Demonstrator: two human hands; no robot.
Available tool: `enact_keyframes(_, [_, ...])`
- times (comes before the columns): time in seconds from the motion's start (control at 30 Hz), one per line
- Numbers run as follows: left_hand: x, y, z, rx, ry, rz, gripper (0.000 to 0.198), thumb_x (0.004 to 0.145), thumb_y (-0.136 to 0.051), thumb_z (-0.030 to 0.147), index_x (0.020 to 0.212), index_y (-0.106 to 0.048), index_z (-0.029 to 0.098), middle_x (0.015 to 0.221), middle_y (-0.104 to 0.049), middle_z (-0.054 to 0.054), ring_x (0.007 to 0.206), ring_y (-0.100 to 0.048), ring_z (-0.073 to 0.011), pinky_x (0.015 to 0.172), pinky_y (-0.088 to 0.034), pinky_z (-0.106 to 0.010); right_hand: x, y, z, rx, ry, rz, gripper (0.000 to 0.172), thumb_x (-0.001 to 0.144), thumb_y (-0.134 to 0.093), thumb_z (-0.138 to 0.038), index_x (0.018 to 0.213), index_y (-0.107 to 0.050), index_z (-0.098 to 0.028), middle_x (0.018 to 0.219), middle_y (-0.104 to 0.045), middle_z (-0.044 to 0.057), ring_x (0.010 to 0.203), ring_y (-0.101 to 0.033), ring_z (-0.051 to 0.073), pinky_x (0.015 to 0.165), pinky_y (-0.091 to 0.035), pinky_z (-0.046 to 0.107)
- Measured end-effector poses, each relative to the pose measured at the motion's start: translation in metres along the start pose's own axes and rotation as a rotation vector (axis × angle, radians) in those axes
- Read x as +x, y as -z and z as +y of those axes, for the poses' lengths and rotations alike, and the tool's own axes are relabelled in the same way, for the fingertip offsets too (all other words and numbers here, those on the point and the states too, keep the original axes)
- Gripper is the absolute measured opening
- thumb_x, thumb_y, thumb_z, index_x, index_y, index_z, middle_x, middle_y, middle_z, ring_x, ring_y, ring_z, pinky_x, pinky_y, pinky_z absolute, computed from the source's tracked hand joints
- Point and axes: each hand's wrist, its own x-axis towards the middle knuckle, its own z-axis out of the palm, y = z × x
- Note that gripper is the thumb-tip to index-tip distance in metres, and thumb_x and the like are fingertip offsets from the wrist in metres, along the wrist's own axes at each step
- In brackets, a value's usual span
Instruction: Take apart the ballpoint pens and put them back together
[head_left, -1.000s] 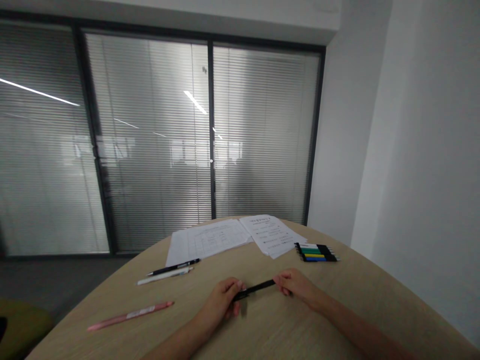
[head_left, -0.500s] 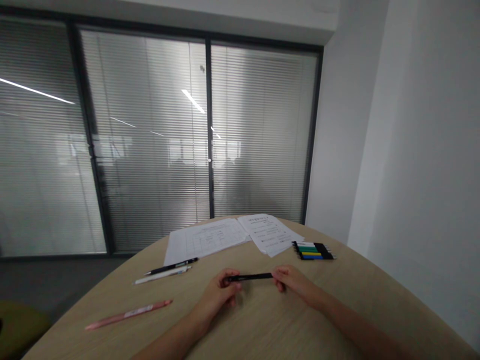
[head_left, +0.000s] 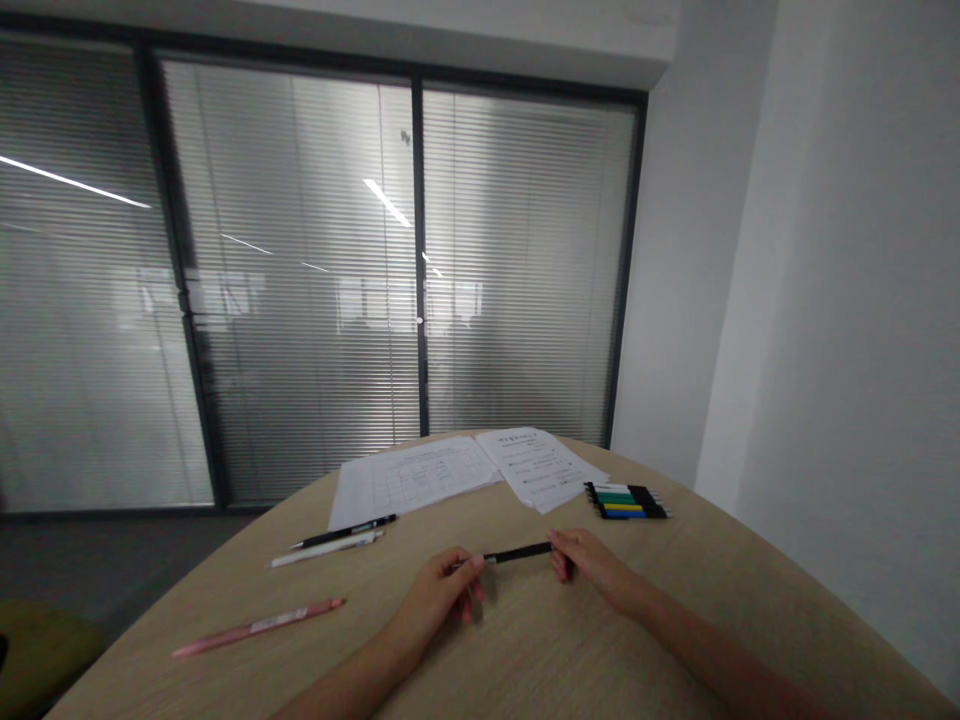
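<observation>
A slim black pen [head_left: 521, 552] is stretched level between my two hands, a little above or on the tabletop; the gap, if any, is hard to judge. My left hand [head_left: 448, 588] pinches its left end between thumb and fingers, covering that end. A small pale, shiny spot shows on the pen beside the left thumb. At the other end, the fingertips of my right hand [head_left: 585, 562] are closed on the pen.
A black pen [head_left: 345, 532] and a white pen [head_left: 326, 550] lie left of my hands, and a pink pen [head_left: 259, 628] lies nearer. Behind are printed papers [head_left: 416, 480]. Several coloured pens [head_left: 626, 500] sit side by side at right on the round wooden table [head_left: 562, 660].
My left fingers have shifted their grip, with the thumb now stretched along the pen. A pale, shiny spot now shows near it. My right hand has moved slightly right and up with its end.
</observation>
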Motion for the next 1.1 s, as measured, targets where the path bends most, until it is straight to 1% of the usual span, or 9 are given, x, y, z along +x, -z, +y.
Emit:
enact_keyframes(0.07, [0.0,-0.001,-0.001,0.002,0.017,-0.013,0.044,0.061,-0.053,0.06,0.057,-0.049,0.016,0.043,-0.055,0.004,0.034,-0.044,-0.0073,0.039,-0.029,-0.02,0.0,0.0,0.0,-0.006,0.0,0.02,0.051,0.075,-0.039,-0.06,0.047,-0.047,-0.018,0.046,-0.047,-0.002,0.047,-0.043,0.012,0.053,-0.033,0.027])
enact_keyframes(0.17, [0.0,-0.002,-0.003,-0.01,0.078,-0.023,0.05,0.063,-0.046,0.064,0.054,-0.05,0.016,0.037,-0.052,0.003,0.031,-0.042,-0.0077,0.038,-0.027,-0.02,-0.001,0.0,-0.003,-0.012,0.002,0.034,0.049,0.075,-0.039,-0.059,0.049,-0.047,-0.018,0.048,-0.048,-0.002,0.049,-0.045,0.012,0.055,-0.035,0.027])
enact_keyframes(0.27, [0.0,-0.002,-0.005,-0.024,0.095,-0.037,0.054,0.064,-0.042,0.066,0.053,-0.053,0.015,0.037,-0.053,0.001,0.031,-0.043,-0.0082,0.038,-0.027,-0.021,-0.003,-0.001,-0.008,-0.031,0.021,0.038,0.048,0.075,-0.04,-0.059,0.051,-0.049,-0.018,0.048,-0.049,-0.001,0.05,-0.046,0.012,0.055,-0.036,0.027])
enact_keyframes(0.4, [0.0,-0.001,-0.006,-0.046,0.08,-0.058,0.056,0.064,-0.042,0.067,0.056,-0.055,0.014,0.041,-0.056,0.0,0.033,-0.045,-0.0087,0.039,-0.027,-0.021,-0.004,-0.002,-0.012,0.022,0.024,0.05,0.046,0.074,-0.041,-0.059,0.055,-0.049,-0.018,0.051,-0.05,-0.001,0.05,-0.048,0.012,0.054,-0.037,0.027])
enact_keyframes(0.57, [0.001,-0.002,-0.008,-0.06,0.087,-0.06,0.055,0.066,-0.041,0.066,0.058,-0.056,0.013,0.043,-0.058,0.0,0.034,-0.044,-0.0083,0.04,-0.027,-0.021,-0.003,-0.002,-0.01,0.085,0.016,0.039,0.043,0.073,-0.044,-0.058,0.061,-0.049,-0.017,0.056,-0.051,-0.001,0.049,-0.048,0.012,0.053,-0.038,0.027])
enact_keyframes(0.77, [0.001,-0.002,-0.007,-0.051,0.072,-0.047,0.054,0.066,-0.041,0.066,0.058,-0.055,0.014,0.042,-0.056,0.001,0.033,-0.043,-0.0083,0.04,-0.026,-0.022,-0.004,-0.001,-0.012,0.092,0.031,0.008,0.039,0.076,-0.043,-0.054,0.067,-0.049,-0.017,0.064,-0.054,0.0,0.052,-0.049,0.011,0.056,-0.038,0.027])
enact_keyframes(0.93, [-0.001,-0.002,-0.004,-0.05,0.079,-0.041,0.055,0.064,-0.042,0.067,0.057,-0.055,0.014,0.042,-0.055,0.001,0.033,-0.042,-0.0079,0.039,-0.026,-0.022,-0.005,0.0,-0.014,0.154,0.011,0.006,0.032,0.071,-0.051,-0.049,0.075,-0.047,-0.018,0.065,-0.055,-0.001,0.052,-0.05,0.012,0.054,-0.038,0.026])
enact_keyframes(1.03, [-0.001,-0.002,-0.004,-0.042,0.07,-0.035,0.055,0.064,-0.042,0.067,0.058,-0.056,0.014,0.043,-0.056,0.001,0.034,-0.044,-0.008,0.039,-0.027,-0.021,-0.004,0.0,-0.012,0.152,0.037,0.009,0.034,0.072,-0.049,-0.051,0.077,-0.048,-0.018,0.066,-0.056,0.0,0.053,-0.051,0.012,0.054,-0.039,0.027])
enact_keyframes(1.1, [0.0,-0.002,-0.004,-0.037,0.075,-0.036,0.055,0.064,-0.042,0.067,0.058,-0.055,0.014,0.043,-0.056,0.001,0.034,-0.044,-0.0079,0.04,-0.028,-0.021,-0.004,0.0,-0.01,0.129,0.044,0.029,0.038,0.074,-0.045,-0.055,0.073,-0.049,-0.017,0.065,-0.055,0.001,0.052,-0.051,0.012,0.054,-0.04,0.027])
